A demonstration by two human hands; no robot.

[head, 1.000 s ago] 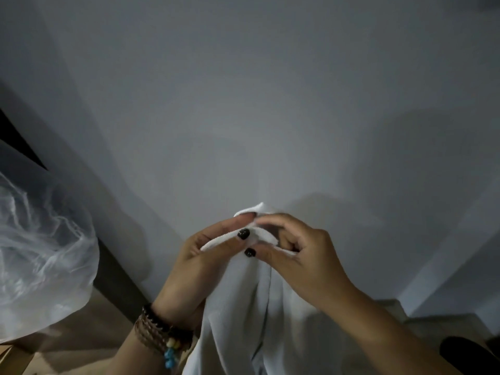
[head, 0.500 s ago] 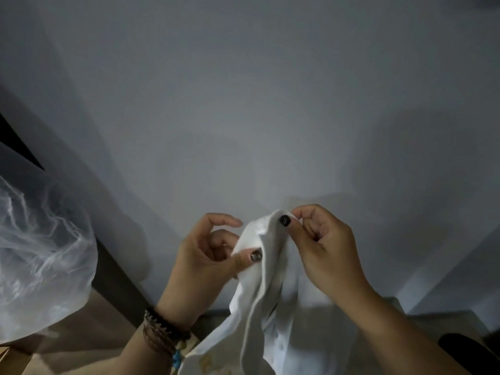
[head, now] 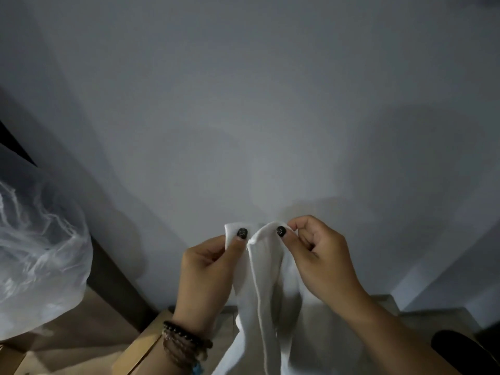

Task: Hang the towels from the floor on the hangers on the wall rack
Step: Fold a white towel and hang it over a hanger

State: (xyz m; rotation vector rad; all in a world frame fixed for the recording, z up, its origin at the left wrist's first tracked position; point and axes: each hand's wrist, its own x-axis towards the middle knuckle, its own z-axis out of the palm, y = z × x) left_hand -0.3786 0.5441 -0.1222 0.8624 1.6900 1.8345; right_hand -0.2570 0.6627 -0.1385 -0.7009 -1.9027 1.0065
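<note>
Holding the white towel (head: 266, 293) up before the wall (head: 243, 104), I pinch its top edge with my left hand (head: 208, 272) and right hand (head: 322, 258), close together, thumbs up.

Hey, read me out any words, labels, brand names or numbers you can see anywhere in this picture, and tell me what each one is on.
None: no readable text shows anywhere.
White towel, pinched at its top edge by the left hand and right hand: no tag or print visible.
Grey wall: bare, no sign.
Clear plastic bag: only creases, no lettering.
Beaded bracelets: no markings to read.
</note>
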